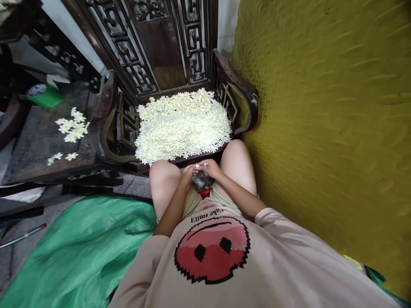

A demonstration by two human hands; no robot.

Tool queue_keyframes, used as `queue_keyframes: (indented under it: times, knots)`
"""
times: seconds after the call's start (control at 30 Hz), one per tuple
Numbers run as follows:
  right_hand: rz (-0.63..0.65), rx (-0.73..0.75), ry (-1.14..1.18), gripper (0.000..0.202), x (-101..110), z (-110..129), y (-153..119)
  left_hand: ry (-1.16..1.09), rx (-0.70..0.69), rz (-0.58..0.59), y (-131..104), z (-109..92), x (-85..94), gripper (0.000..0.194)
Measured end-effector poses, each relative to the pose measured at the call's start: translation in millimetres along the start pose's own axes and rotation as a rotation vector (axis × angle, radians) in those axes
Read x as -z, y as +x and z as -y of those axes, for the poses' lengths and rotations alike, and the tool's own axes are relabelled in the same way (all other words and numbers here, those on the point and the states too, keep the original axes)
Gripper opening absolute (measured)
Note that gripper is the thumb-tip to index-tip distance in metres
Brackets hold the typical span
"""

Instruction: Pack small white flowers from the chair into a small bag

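In the head view, both hands meet between my bare knees, just in front of the chair seat. My left hand (189, 174) is closed, its fingertips pinched together at a small white flower (197, 166). From the other side, the closed fingers of my right hand (209, 168) meet the same spot, and another tiny white bit (206, 164) shows at them. What else the fingers hold is too small to make out. A thick layer of loose white flowers (186, 128) covers the seat of the dark wooden armchair (248, 115) facing me.
A dark wooden side table (35, 141) on the left bears a few white flowers (73, 127) and a green roll of tape (45, 95). Green sheeting (96, 244) lies at the lower left. A yellow textured mat (321, 128) stands close along my right side.
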State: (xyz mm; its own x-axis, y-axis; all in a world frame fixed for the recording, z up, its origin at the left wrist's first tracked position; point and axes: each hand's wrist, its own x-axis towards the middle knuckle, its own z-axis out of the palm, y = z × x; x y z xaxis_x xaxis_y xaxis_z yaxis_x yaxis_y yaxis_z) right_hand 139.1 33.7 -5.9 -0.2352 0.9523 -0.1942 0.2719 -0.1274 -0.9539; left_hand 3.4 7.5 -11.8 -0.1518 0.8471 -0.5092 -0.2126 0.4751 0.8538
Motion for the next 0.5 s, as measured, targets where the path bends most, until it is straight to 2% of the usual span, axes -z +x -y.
queue_keyframes:
  times: [0.17, 0.5]
  knots:
    - [-0.053, 0.091, -0.106, 0.013, -1, 5, 0, -0.058, 0.106, -0.016, 0, -3, -0.7, 0.027]
    - [-0.073, 0.118, -0.071, 0.014, 1, 11, -2, -0.075, 0.079, -0.014, 0, -1, 2.5, 0.022]
